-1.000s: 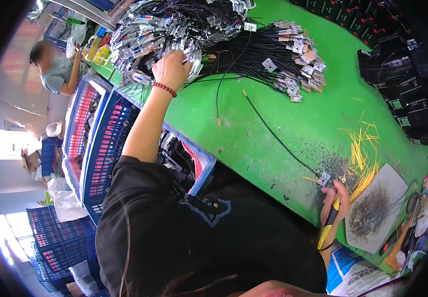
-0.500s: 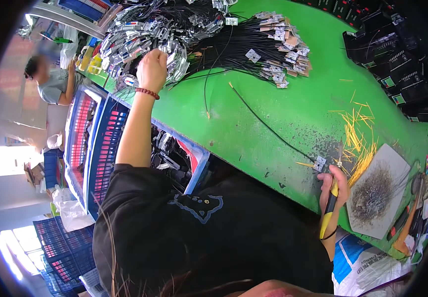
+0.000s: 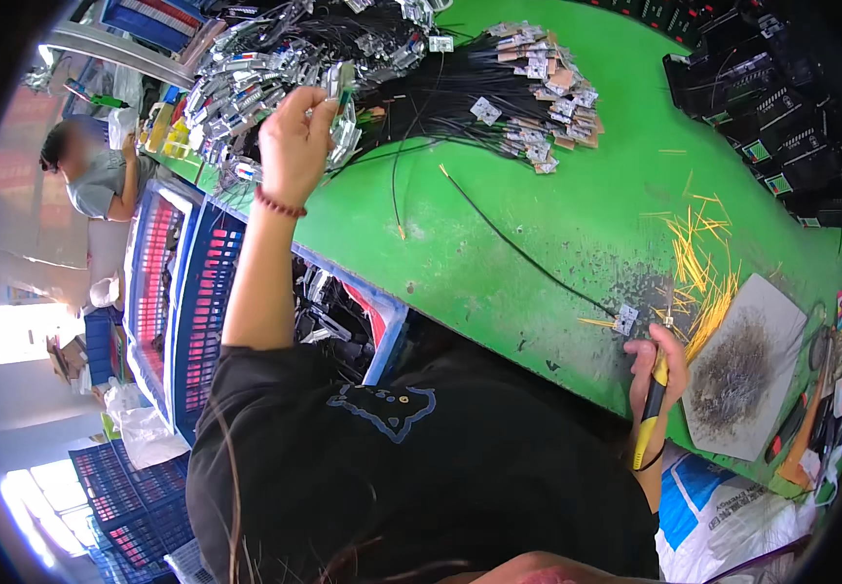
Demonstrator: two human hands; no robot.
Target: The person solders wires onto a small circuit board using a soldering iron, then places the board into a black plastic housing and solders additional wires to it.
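My left hand (image 3: 294, 146) is raised over the pile of black cables with silver connector ends (image 3: 256, 97). Its fingers pinch a silver connector (image 3: 343, 97). Low on the right, my right hand (image 3: 659, 365) is wrapped round a pen-like tool with a yellow and black handle (image 3: 649, 419); a metal collar and thin tip point away from me. Just left of that tip lies a single black cable (image 3: 518, 243) with a pale tag (image 3: 625, 319) at one end. Beyond it, a bundle of black cables (image 3: 440, 102) ends in pale tags and brown bits.
Thin yellow sticks (image 3: 698, 258) lie scattered beside a grey board (image 3: 757, 341) with dark crumbs on the green table (image 3: 479, 282). Black cases (image 3: 781, 127) are stacked at far right. Blue crates (image 3: 207, 321) stand by the table's left edge. Another person (image 3: 100, 175) sits at far left.
My left hand has drawn slightly back from the pile, and a silver connector now shows in its fingers. The right hand keeps its place with the tool.
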